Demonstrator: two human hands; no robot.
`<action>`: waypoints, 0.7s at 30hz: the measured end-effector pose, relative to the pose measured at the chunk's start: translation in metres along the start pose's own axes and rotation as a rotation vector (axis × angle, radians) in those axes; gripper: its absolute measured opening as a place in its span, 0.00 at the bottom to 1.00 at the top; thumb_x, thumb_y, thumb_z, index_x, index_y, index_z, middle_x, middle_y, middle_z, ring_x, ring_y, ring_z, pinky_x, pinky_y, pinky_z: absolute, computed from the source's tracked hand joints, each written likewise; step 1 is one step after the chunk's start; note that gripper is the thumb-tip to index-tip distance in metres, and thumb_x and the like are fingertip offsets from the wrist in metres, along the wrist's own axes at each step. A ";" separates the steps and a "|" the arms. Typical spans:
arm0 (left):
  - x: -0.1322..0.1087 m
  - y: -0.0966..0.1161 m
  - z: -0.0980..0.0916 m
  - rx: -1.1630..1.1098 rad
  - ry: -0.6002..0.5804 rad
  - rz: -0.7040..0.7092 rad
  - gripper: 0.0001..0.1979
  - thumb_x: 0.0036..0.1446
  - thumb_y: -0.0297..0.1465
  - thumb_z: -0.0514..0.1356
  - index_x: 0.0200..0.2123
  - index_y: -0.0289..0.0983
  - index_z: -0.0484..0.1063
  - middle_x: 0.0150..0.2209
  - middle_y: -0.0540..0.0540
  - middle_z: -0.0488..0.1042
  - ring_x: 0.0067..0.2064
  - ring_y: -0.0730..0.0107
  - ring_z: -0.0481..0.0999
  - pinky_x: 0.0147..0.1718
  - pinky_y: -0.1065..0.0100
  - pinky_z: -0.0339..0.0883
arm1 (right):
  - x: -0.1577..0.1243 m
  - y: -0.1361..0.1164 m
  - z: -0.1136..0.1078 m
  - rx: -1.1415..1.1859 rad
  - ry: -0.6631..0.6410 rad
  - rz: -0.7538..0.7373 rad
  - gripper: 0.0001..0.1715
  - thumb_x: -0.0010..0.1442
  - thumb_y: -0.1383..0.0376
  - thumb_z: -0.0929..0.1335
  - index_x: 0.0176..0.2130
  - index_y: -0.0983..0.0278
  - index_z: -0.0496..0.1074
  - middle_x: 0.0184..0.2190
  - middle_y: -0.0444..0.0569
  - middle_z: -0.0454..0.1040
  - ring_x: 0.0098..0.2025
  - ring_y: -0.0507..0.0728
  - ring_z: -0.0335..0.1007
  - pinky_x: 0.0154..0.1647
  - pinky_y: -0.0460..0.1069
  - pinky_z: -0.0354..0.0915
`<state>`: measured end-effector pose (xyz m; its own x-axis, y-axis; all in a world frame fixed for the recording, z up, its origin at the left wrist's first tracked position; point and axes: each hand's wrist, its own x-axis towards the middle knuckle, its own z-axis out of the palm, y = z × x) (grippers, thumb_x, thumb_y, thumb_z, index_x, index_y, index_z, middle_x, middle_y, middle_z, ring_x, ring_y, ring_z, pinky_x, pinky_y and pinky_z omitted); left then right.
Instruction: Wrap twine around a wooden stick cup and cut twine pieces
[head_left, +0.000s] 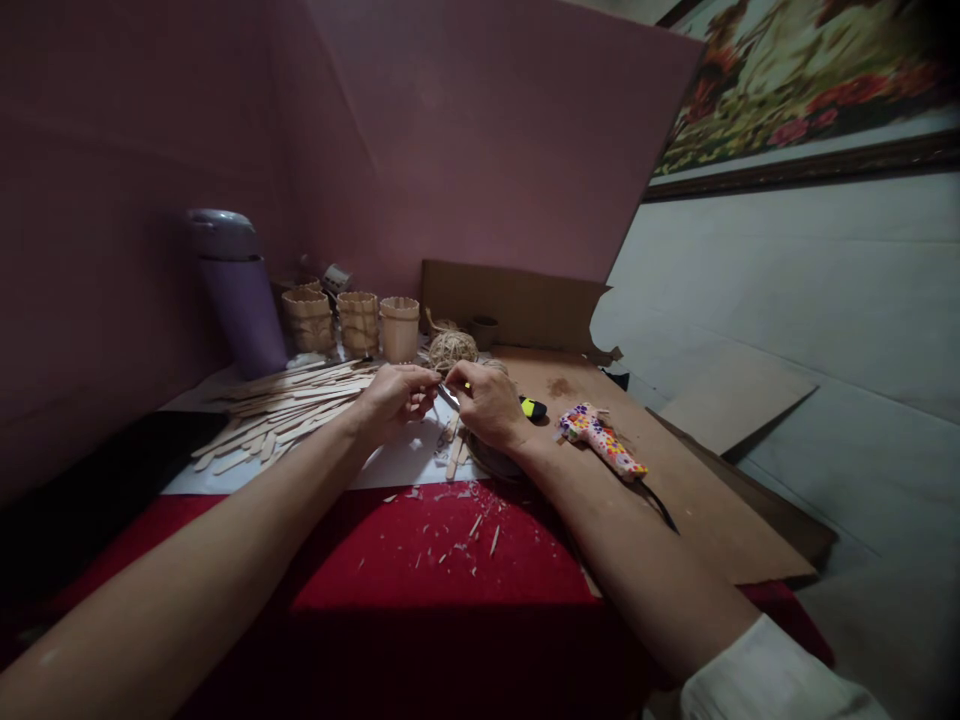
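Observation:
My left hand point(401, 395) is closed in a pinch over the white paper, its fingertips on something too small to make out. Close against it, my right hand point(486, 400) is closed around a yellow and black utility knife point(533, 408), whose end shows past the wrist side. A thin metal blade appears between the two hands, near the left fingertips. Just behind them sits a ball of twine point(452, 348). A few craft sticks point(454, 455) lie under the right hand. Most of the knife is hidden by my fingers.
Many loose craft sticks point(300, 405) are piled at left. Behind stand several stick-covered cups point(400, 330) and a purple bottle point(244, 300). A flower-patterned glue gun point(604, 440) rests on the cardboard point(675, 500) at right. Wood scraps litter the red cloth point(337, 560).

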<state>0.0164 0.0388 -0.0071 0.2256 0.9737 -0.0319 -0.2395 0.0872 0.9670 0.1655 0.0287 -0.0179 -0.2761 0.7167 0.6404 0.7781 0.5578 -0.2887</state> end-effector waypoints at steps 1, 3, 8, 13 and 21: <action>0.000 0.000 0.000 -0.008 0.007 -0.005 0.04 0.43 0.24 0.61 0.21 0.30 0.68 0.17 0.49 0.66 0.15 0.82 0.61 0.13 0.78 0.48 | 0.000 -0.001 0.000 0.007 -0.006 0.012 0.07 0.55 0.70 0.63 0.31 0.62 0.70 0.28 0.46 0.74 0.31 0.54 0.67 0.32 0.47 0.55; 0.000 0.000 0.001 -0.025 0.015 -0.012 0.04 0.43 0.23 0.61 0.20 0.30 0.67 0.17 0.50 0.66 0.15 0.83 0.60 0.12 0.78 0.48 | 0.000 -0.002 0.000 0.034 -0.021 0.031 0.07 0.53 0.72 0.63 0.30 0.63 0.70 0.25 0.45 0.74 0.28 0.53 0.66 0.31 0.46 0.55; 0.001 0.000 -0.001 -0.006 -0.019 -0.023 0.04 0.42 0.23 0.61 0.20 0.30 0.67 0.17 0.49 0.66 0.14 0.82 0.60 0.12 0.79 0.47 | 0.001 -0.002 0.000 0.103 -0.018 0.049 0.07 0.54 0.73 0.63 0.31 0.64 0.70 0.23 0.45 0.72 0.26 0.52 0.65 0.30 0.46 0.57; 0.000 0.002 -0.001 0.022 -0.018 -0.012 0.04 0.43 0.24 0.62 0.21 0.30 0.68 0.17 0.50 0.66 0.14 0.82 0.60 0.13 0.78 0.48 | 0.004 0.005 0.007 0.265 -0.022 0.119 0.06 0.56 0.65 0.64 0.33 0.64 0.71 0.27 0.47 0.74 0.29 0.52 0.67 0.31 0.46 0.59; -0.004 0.002 0.003 0.073 0.018 0.020 0.06 0.45 0.25 0.62 0.21 0.32 0.67 0.16 0.50 0.67 0.14 0.80 0.61 0.13 0.76 0.47 | 0.010 0.007 0.014 0.673 -0.091 0.348 0.09 0.47 0.62 0.67 0.23 0.66 0.68 0.18 0.41 0.65 0.21 0.47 0.55 0.22 0.44 0.52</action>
<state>0.0178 0.0345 -0.0043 0.2038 0.9789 -0.0161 -0.1744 0.0525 0.9833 0.1604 0.0455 -0.0232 -0.1463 0.9133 0.3801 0.3249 0.4073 -0.8536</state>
